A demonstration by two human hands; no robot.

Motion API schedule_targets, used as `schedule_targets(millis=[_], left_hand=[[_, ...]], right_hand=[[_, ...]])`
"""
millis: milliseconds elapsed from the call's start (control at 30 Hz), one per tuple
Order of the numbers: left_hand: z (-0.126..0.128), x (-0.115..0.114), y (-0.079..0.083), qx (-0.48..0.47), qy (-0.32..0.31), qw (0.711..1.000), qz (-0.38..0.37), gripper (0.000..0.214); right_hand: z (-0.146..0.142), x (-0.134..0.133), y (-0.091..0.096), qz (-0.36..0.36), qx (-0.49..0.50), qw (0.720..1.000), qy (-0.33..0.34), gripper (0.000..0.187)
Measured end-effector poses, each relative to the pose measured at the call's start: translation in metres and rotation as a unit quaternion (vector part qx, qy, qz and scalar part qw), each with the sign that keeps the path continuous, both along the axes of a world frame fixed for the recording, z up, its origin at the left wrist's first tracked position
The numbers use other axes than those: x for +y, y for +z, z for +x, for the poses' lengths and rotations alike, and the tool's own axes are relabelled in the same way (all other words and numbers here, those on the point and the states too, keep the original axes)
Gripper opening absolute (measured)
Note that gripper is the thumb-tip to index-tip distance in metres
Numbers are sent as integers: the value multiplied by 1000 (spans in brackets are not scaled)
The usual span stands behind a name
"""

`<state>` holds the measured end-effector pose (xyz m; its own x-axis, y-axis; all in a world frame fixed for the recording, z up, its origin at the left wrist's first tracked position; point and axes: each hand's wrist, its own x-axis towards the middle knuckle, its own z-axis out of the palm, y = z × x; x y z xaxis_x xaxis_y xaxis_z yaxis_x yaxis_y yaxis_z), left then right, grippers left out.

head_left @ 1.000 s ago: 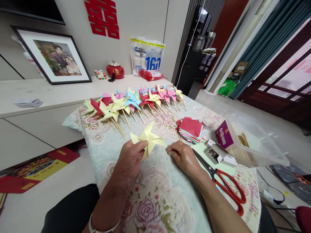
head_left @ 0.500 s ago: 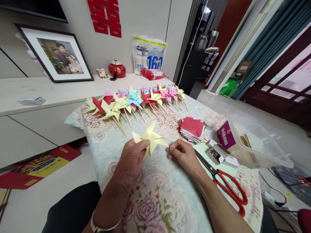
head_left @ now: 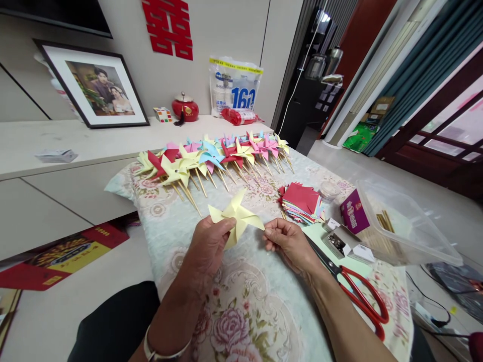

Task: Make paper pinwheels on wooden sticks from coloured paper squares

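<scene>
A pale yellow paper pinwheel with no stick in view is pinched in my left hand, the thumb pressing near its middle. My right hand is closed in a pinch at the tip of the pinwheel's right blade; whatever its fingertips hold is too small or hidden to make out. Beyond both hands, several finished pinwheels in yellow, red, blue and pink lie on wooden sticks. Red-handled scissors rest by my right forearm, partly on a light green sheet.
A stack of coloured paper squares lies right of centre. Near it are a small open box of metal bits, a round clear container and a clear plastic bin with sticks. A flowered cloth covers the table.
The view has shifted slightly. My right fingertips have come closer to the pinwheel's right blade tip, while my left hand keeps the same hold.
</scene>
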<state>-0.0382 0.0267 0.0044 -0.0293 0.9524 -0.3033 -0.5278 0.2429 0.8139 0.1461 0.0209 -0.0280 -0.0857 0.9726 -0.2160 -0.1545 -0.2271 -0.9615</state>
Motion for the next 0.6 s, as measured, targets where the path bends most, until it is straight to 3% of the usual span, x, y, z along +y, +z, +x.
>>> schedule_targets(millis=[133,233,367,600], left_hand=[[2,1,-5,10,-30,999,21,17],[4,0,-7,79,-22,996,30,19],[8,-4,-7,171,-17,984,50,13],[13,-7,-9,221,-57,970,77,9]], right_hand=[[2,-2,8,50,7,999,-18,30],[4,-7,13,142,-45,988,-50,20],[4,-18,20,270,-153,948,-75,3],[-6,-25,24,406,-287,867,-26,14]])
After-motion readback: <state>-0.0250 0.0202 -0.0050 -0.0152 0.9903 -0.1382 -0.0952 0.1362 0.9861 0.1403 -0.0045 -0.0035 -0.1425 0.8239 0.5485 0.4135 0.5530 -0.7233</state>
